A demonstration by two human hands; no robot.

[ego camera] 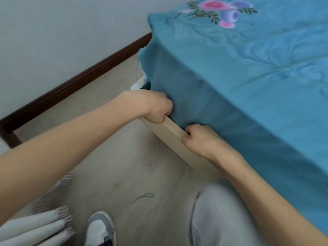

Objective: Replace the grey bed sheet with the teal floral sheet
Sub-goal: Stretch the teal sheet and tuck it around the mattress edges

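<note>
tucking teal sheet (230, 71) beside grey sheet (32, 228)

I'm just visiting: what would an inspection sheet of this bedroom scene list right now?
Surface: bed covered on top and down its near side by fabric; pale wooden frame rail exposed below.
Job's things: teal floral sheet spread over the bed; grey bed sheet, fringed, lying folded on the floor at lower left.
Clutter: a loose thread on the floor.
Grips: left hand and right hand both closed at the sheet's lower edge along the rail.
Cables: nothing seen.
Surroundings: light wood floor, white wall with dark skirting board, the person's shoe and grey-trousered knee.
</note>
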